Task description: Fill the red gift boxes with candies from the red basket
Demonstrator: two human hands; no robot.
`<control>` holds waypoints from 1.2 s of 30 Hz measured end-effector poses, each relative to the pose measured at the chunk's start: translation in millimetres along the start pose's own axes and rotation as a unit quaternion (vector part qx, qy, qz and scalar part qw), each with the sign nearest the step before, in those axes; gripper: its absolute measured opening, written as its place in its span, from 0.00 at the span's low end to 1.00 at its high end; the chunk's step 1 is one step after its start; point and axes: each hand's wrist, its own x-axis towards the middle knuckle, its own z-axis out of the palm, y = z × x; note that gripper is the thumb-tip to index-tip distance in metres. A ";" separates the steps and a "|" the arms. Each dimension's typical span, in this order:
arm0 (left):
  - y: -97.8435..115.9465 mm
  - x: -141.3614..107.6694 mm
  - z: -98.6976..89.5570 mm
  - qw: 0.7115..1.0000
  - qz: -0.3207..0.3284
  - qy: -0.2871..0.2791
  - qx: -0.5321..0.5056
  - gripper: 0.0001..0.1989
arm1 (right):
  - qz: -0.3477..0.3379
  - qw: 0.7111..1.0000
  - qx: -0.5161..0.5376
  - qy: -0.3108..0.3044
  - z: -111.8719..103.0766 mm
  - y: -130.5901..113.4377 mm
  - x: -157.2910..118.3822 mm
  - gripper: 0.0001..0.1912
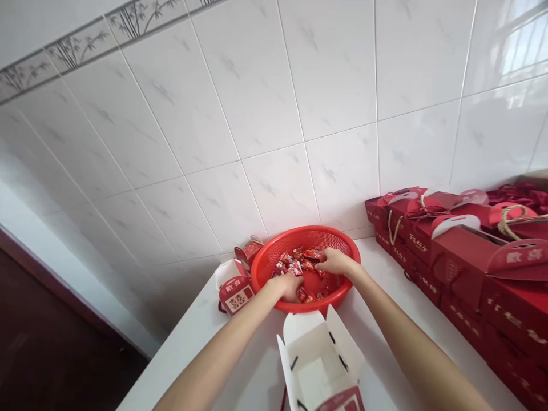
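Note:
A round red plastic basket (349, 242) with mesh sides holds several small red wrapped candies (309, 264). Both of my hands reach into it. My left hand (288, 286) is at the near left side, its fingers curled down among the candies; what they hold, if anything, is hidden. At the far right part of the basket, my right hand (336, 261) has its fingers pinched together on a wrapped candy. Between my forearms stands an open gift box (319, 365), white inside and red on its front, with its flaps raised and its inside bare.
Left of the basket stands a small red-and-white gift box (235, 291), with another red box (249, 250) behind it. Stacked red boxes (462, 257) with rope handles line the right side. A tiled wall (278, 188) rises behind the white table (201, 325).

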 end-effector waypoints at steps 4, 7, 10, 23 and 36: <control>-7.3 0.9 -0.1 0.998 0.025 0.017 -0.048 0.32 | -0.003 0.999 0.008 -0.037 8.4 5.7 10.9 0.06; -10.2 6.5 2.2 0.981 0.082 0.110 -0.133 0.36 | -0.025 0.998 0.020 -0.048 10.8 11.3 12.9 0.05; -12.4 12.0 6.0 0.957 0.135 0.179 -0.183 0.37 | -0.063 0.992 0.091 -0.052 11.0 13.0 9.8 0.08; -13.2 9.9 7.5 0.906 0.201 0.257 -0.269 0.44 | -0.058 0.939 0.328 -0.087 5.8 6.4 -4.4 0.16; -5.3 5.8 7.2 0.945 0.130 0.243 -0.174 0.28 | -0.001 0.968 0.224 0.110 3.2 11.1 0.6 0.16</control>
